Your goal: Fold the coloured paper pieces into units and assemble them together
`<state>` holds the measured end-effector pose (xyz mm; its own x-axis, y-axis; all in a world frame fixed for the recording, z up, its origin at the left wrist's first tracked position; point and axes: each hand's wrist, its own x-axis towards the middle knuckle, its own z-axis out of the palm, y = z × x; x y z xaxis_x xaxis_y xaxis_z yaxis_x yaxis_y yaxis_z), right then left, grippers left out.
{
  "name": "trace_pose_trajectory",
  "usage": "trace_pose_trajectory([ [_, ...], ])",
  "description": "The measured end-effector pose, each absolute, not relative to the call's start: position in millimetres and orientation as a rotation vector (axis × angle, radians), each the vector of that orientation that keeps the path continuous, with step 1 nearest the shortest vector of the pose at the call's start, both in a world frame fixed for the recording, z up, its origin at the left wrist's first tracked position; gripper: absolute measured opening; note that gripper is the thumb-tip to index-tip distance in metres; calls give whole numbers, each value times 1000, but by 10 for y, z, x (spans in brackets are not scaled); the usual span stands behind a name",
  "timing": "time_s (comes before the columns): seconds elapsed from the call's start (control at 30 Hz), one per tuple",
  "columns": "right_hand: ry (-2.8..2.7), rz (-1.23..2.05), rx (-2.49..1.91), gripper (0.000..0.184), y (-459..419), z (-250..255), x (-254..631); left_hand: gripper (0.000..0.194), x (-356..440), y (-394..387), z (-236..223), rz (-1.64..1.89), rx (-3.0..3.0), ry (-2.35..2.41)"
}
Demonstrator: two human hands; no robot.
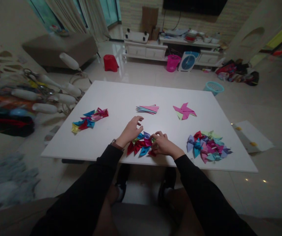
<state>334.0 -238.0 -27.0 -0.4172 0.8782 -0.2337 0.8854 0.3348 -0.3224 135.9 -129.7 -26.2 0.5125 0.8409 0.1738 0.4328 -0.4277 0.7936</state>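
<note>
A cluster of folded paper pieces [141, 146] in red, blue and purple lies near the front edge of the white table [121, 98]. My left hand [131, 129] hovers over the cluster's left part with fingers spread and curved, holding nothing. My right hand [162, 144] rests on the cluster's right end, fingers pinched on a red folded piece. Both arms wear black sleeves; a watch sits on my left wrist.
A heap of folded pieces [208, 146] lies at the right, another heap [89, 119] at the left. A stack of flat papers [147, 109] and a pink pinwheel [184, 111] lie further back. Beyond the table are a cabinet [145, 49], a red stool [110, 63] and a teal basket [214, 87].
</note>
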Motion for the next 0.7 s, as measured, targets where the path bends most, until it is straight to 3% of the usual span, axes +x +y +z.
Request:
trace_pose_trajectory([
  [0.37,2558,-525,1731,20,-2401,-398,3283,32,1238,-1319,-275,734,2138,1021],
  [0.7,2547,-528,1747,10,-2371,-369,3227,24,1023,-1228,-313,676,2174,1146],
])
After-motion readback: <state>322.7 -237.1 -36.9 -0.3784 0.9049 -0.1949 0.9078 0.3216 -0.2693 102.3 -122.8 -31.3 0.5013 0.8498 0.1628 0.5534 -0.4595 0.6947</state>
